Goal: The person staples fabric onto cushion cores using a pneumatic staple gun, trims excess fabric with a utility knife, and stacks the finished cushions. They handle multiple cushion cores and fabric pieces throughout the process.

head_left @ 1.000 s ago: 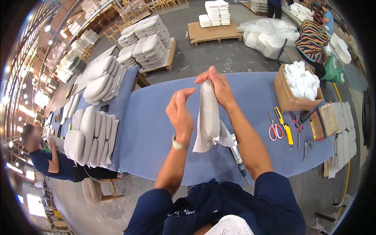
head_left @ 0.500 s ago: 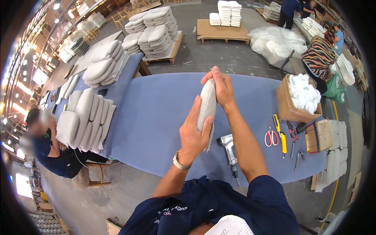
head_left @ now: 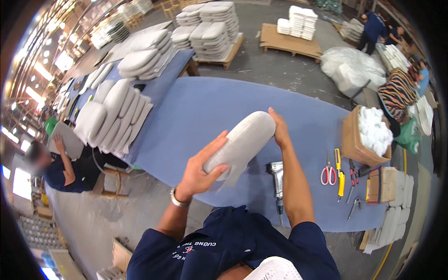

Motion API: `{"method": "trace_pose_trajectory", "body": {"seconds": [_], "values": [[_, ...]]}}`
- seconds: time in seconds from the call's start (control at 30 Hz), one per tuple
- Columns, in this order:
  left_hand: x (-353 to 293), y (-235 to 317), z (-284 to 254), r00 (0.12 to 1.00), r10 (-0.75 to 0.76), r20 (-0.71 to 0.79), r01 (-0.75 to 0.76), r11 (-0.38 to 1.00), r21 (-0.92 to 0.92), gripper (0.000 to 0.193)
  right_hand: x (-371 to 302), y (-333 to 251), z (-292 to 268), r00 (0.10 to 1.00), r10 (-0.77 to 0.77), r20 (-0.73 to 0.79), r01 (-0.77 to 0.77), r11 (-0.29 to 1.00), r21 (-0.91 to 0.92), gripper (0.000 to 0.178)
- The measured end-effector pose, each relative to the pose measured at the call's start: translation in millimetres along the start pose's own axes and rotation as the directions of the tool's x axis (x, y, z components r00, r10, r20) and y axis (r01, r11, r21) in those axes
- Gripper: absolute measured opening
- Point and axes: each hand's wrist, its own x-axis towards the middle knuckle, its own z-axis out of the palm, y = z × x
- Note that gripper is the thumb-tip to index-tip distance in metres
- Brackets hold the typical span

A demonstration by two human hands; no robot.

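A light grey fabric-covered seat cushion [head_left: 245, 142] is held tilted above the blue table, with a loose flap of cloth hanging from its lower edge. My left hand [head_left: 200, 165] grips its near left end, thumb on one side and fingers along the other. Against the far right end rests my right hand [head_left: 280, 129], its fingers partly hidden behind the cushion. A silver air-powered staple gun [head_left: 276, 179] lies on the table under my right forearm.
Right of my arm lie red-handled scissors [head_left: 328, 173], a yellow cutter [head_left: 341, 184] and pliers [head_left: 353, 177]. A carton of white stuffing [head_left: 354, 140] stands behind them. Stacked cushions [head_left: 114, 114] fill the left table, where a person [head_left: 70, 165] sits with another cushion.
The cushion has turned from nearly upright, edge-on, to slanted with its broad face showing. My left hand has moved left and down; my right hand has lowered. The view has shifted.
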Motion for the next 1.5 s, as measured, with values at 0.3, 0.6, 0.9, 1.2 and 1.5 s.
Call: {"method": "trace_pose_trajectory", "body": {"seconds": [0.3,0.6,0.9,1.2,1.5], "values": [[-6.9,38.7,-59.3,0.88,-0.47,-0.067,0.434,0.74,0.514,0.065,-75.8,-17.4,97.9,0.944,-0.253,0.211,0.282,0.952,-0.121,0.055],[-77.5,0.3,-73.7,0.865,-0.426,-0.266,0.495,0.815,0.302,0.064,-51.6,75.2,78.7,0.949,-0.313,0.032,0.314,0.942,-0.122,0.047],[-165.1,-2.2,-61.9,0.793,-0.473,-0.383,0.539,0.838,0.081,0.058,-27.3,172.7,63.0,0.996,0.056,0.066,-0.065,0.988,0.137,0.038],[-207.6,-0.9,-25.9,0.722,-0.437,-0.535,0.547,0.835,0.056,0.056,-11.6,201.5,60.9,0.952,0.265,0.151,-0.304,0.795,0.525,0.05],[-141.0,-61.5,19.6,0.815,-0.492,-0.306,0.545,0.83,0.116,0.06,9.5,-112.0,48.8,0.886,-0.444,0.133,0.462,0.818,-0.344,0.056]]}}
